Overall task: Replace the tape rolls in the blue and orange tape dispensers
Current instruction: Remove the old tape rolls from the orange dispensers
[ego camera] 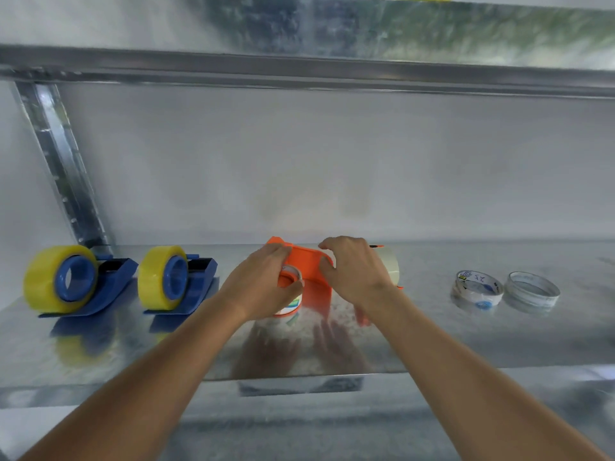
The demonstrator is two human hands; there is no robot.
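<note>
An orange tape dispenser stands on the metal shelf at the centre. My left hand grips the nearly spent roll on its hub, thumb curled over the roll's rim. My right hand holds the dispenser's body from the right. Behind my right hand a second clear roll with orange parts peeks out. Two blue dispensers with full yellow rolls stand at the left.
Two nearly empty clear tape rolls lie flat on the shelf at the right. A slanted metal brace rises at the back left. Another shelf runs overhead.
</note>
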